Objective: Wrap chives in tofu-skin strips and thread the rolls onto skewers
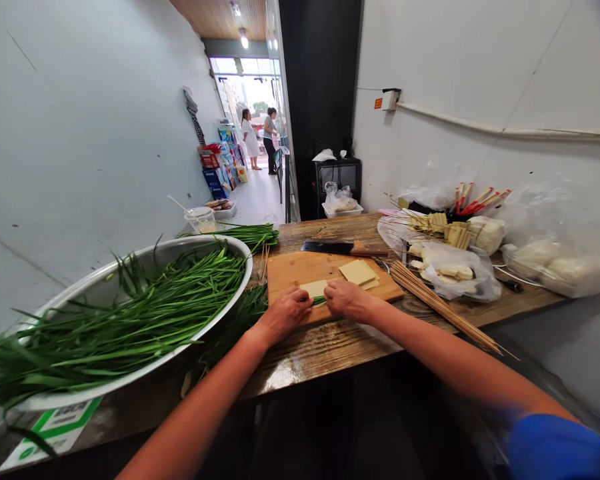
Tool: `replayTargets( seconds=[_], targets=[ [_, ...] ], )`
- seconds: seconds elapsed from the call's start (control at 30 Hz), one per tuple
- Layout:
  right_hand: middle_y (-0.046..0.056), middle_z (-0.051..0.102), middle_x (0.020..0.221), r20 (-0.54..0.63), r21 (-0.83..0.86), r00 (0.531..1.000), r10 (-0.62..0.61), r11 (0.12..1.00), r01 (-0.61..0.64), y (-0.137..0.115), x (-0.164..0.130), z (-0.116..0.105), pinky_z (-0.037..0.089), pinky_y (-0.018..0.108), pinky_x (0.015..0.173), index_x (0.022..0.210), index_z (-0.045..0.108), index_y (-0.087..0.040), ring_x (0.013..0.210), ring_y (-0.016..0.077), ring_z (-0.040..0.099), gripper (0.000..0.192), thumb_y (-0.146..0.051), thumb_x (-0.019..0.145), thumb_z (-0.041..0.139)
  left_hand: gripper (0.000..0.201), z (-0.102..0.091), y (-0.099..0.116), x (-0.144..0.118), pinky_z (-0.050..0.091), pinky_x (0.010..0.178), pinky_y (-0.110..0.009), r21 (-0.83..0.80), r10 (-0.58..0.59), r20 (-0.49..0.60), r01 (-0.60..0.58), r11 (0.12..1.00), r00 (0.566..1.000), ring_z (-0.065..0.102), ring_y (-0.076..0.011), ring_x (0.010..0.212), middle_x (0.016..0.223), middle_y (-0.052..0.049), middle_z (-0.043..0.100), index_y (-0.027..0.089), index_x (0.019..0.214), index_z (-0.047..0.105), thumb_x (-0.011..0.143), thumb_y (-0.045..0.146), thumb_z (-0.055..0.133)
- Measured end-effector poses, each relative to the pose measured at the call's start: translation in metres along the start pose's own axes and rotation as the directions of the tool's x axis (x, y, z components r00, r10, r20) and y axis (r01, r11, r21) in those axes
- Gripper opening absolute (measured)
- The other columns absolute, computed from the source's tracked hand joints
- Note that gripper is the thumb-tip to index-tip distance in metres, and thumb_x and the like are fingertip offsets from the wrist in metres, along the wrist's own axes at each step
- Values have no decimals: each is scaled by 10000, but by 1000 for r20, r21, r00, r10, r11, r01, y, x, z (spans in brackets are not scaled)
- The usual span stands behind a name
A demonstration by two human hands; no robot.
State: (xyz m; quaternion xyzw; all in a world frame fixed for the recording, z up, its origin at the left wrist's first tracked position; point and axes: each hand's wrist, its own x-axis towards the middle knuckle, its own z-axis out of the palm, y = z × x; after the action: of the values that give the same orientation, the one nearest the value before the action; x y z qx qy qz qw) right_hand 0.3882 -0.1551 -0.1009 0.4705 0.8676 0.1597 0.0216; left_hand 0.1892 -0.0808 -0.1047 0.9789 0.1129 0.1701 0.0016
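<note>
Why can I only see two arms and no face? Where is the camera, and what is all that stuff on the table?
The camera sits on a person's head and looks forward and down, so you see only their own arms. There is one picture, from that head camera. The left hand and right hand meet on a wooden cutting board, pressing on a pale thin sheet with green stalks poking out between them. More sheets lie stacked on the board, with a cleaver behind. Left of it is a big metal bowl full of long green chives. On the right lie wooden skewers and plastic bags of food. Far off in the doorway stand two other people.
</note>
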Motion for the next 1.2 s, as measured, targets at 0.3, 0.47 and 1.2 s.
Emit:
replayTargets(
  seconds=[0.3, 0.47, 1.2],
  targets=[
    [76, 567, 781, -161, 56, 984, 74, 996, -66, 6, -2, 18, 376, 294, 675, 782, 614, -130, 739, 162, 490, 321, -208, 911, 331, 251, 6, 9, 6, 445, 759, -292, 154, -90, 1, 89, 984, 996, 508, -164, 814, 846, -61, 587, 163, 901, 620, 891, 303, 411],
    [60, 561, 787, -198, 165, 970, 142, 980, -110, 5, -7, 14, 377, 276, 693, 777, 620, -147, 770, 156, 495, 243, -276, 878, 441, 230, 5, 8, 10, 432, 721, -279, 174, -84, 41, 76, 982, 996, 511, -162, 769, 781, -54, 593, 154, 850, 623, 890, 227, 409],
    [44, 545, 710, -350, 316, 925, 146, 948, -30, -1, -12, 26, 352, 252, 631, 698, 608, -150, 691, 140, 461, 321, -241, 910, 385, 94, 15, 10, -1, 471, 707, -258, -358, -456, -178, 374, 855, 872, 613, -133, 724, 786, -21, 696, 201, 753, 714, 758, 193, 621]
  ],
)
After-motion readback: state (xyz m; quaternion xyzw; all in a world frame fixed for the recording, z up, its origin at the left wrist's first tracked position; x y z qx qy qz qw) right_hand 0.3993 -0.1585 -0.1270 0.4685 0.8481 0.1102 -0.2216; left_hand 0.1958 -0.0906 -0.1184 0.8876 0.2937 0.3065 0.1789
